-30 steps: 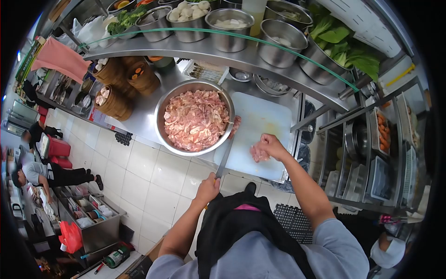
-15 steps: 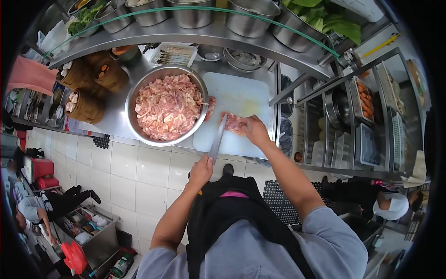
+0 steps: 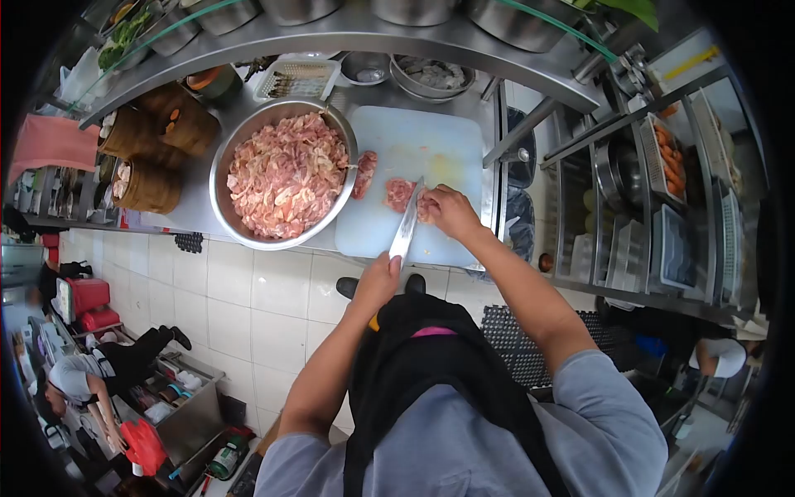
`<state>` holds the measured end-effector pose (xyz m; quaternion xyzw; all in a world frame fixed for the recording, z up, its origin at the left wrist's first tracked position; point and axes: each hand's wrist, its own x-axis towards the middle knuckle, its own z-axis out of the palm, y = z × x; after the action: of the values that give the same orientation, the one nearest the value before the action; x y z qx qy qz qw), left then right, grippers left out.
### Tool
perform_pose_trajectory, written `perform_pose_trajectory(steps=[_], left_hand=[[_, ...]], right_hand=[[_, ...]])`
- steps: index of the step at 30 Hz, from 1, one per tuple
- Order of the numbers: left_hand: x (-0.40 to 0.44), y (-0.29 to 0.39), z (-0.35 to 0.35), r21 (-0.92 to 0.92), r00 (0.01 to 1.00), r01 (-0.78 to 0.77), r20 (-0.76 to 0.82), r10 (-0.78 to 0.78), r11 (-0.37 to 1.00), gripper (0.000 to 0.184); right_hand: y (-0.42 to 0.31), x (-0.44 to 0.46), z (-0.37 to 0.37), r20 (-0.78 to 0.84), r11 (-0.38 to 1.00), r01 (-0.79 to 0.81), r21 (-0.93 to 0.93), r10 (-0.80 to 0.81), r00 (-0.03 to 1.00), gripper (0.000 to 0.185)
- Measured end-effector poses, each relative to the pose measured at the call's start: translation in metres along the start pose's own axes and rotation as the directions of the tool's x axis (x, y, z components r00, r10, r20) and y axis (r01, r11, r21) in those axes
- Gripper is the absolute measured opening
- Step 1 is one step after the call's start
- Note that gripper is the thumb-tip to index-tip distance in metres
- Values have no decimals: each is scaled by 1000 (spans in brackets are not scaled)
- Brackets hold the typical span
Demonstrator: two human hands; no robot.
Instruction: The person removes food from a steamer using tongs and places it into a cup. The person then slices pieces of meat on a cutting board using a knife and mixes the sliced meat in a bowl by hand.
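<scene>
My left hand (image 3: 383, 280) is closed round the handle of a kitchen knife (image 3: 405, 234). Its blade points away from me over a white cutting board (image 3: 373, 228), the edge down between two portions of raw meat. On the blade's right, the fingers of my right hand (image 3: 451, 210) press on a piece of raw meat (image 3: 426, 205), largely covered by them. To the left of the blade lies a cut portion of meat (image 3: 399, 193). Another strip of meat (image 3: 364, 174) rests at the board's left edge, beside a large steel bowl (image 3: 219, 195) heaped with sliced raw meat.
Bamboo steamers (image 3: 149, 186) stand left of the bowl. Behind are a white basket (image 3: 296, 80) and a steel bowl (image 3: 432, 76) of pale pieces. An overhead steel shelf (image 3: 348, 40) carries steel pots. A rack (image 3: 571, 203) stands right; a co-worker (image 3: 87, 373) bends at far left.
The knife has shifted right along the meat, and a cut portion now lies apart on its left. My right hand has drawn its fingers in close to the blade. The camera view has shifted slightly.
</scene>
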<state>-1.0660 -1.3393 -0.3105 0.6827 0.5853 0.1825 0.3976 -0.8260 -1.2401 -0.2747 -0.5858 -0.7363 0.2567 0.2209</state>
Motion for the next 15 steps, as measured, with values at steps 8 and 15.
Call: perform_pose_trajectory(steps=[8, 15], left_hand=[[-9, 25, 5, -143, 989, 105, 114, -89, 984, 37], [-20, 50, 3, -280, 951, 263, 234, -201, 923, 37]], right_hand=[[8, -1, -4, -42, 1000, -3, 29, 5, 999, 17], [-1, -6, -7, -5, 997, -62, 44, 63, 998, 14]])
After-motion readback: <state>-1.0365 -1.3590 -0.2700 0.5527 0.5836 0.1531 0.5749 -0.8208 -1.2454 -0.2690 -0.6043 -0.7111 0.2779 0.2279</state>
